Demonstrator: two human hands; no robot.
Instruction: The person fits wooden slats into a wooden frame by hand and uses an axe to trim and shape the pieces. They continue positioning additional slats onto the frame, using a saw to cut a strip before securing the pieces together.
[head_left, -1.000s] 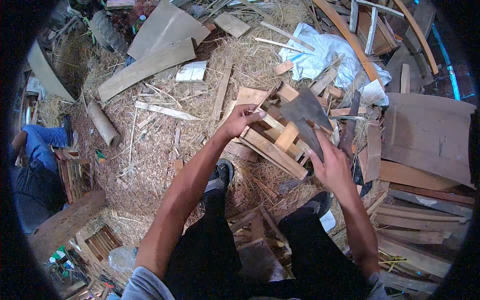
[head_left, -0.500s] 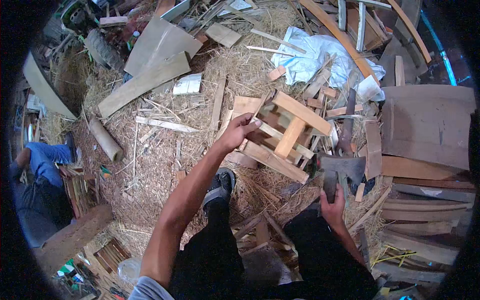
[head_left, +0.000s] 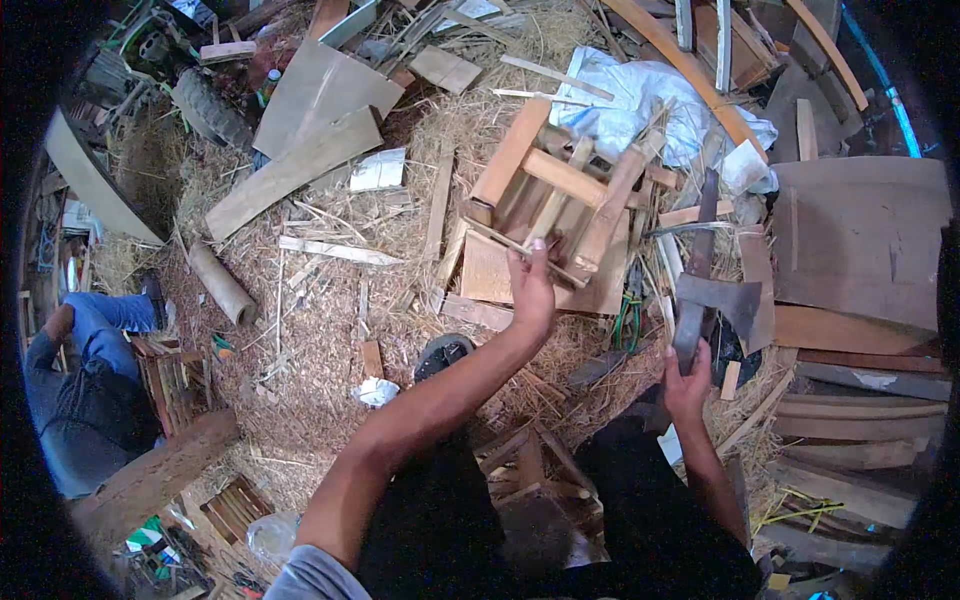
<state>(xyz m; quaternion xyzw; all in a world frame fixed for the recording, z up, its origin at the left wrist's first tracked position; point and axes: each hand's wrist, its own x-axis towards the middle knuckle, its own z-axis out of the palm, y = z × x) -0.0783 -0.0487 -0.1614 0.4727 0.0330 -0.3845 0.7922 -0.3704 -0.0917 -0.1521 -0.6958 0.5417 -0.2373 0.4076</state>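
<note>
My left hand [head_left: 533, 295] grips the near edge of a small wooden frame [head_left: 565, 178], built of pale bars and slats like a little stool. The frame is tilted above a flat pale board [head_left: 490, 268]. In my right hand [head_left: 687, 385] is a hatchet [head_left: 722, 297], its dark metal head above my fingers with the blade pointing right. My fingers wrap round the hatchet's lower end. Green-handled pliers or a similar tool [head_left: 627, 322] lie between the frame and the hatchet.
Straw and wood chips [head_left: 330, 330] cover the ground. A white sack [head_left: 630, 95] lies at the back, curved planks [head_left: 860, 425] are stacked at right, and long boards [head_left: 295, 170] lie at upper left. Another person [head_left: 100, 380] sits at far left by a log [head_left: 160, 460].
My left hand has turned the frame and moved its grip to the near edge. The hatchet has shifted slightly right and up with my right hand.
</note>
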